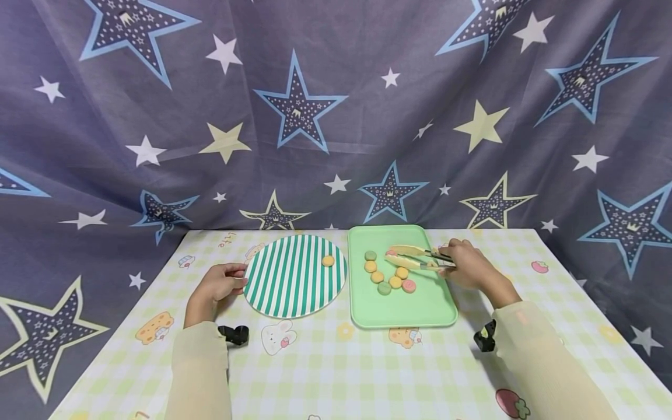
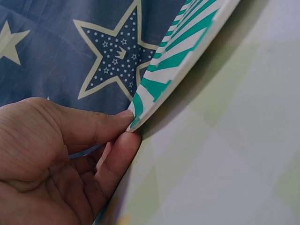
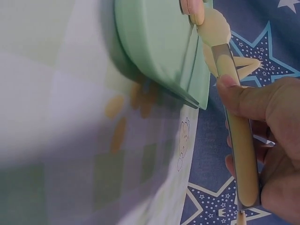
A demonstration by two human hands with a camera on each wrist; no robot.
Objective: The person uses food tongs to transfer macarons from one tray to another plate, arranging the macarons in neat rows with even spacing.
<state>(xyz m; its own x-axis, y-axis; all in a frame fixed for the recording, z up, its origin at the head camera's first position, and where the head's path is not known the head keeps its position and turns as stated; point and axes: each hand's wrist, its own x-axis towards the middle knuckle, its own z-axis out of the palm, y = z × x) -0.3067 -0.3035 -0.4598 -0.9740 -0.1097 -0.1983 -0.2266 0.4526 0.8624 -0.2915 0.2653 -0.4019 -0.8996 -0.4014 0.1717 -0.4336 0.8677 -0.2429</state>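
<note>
In the head view my left hand (image 1: pixel 214 287) is at the left edge of a round green-and-white striped plate (image 1: pixel 294 294). The left wrist view shows its thumb and finger pinching the rim. One yellow macaron-like piece (image 1: pixel 328 261) lies on the plate's right part. My right hand (image 1: pixel 469 265) grips a pair of tongs (image 1: pixel 420 265) with cream-coloured tips, reaching over a green tray (image 1: pixel 415 315). Between the tong tips is a pink round piece (image 1: pixel 391 253). In the right wrist view the thumb presses along the tongs' arm (image 3: pixel 241 154).
Several small round pieces lie in a curve on the tray, among them a green one (image 1: pixel 384 288), a yellow one (image 1: pixel 377 277) and a pink one (image 1: pixel 409 286). The checked tablecloth (image 1: pixel 336 373) ends at a star-patterned curtain (image 1: pixel 315 169) behind plate and tray.
</note>
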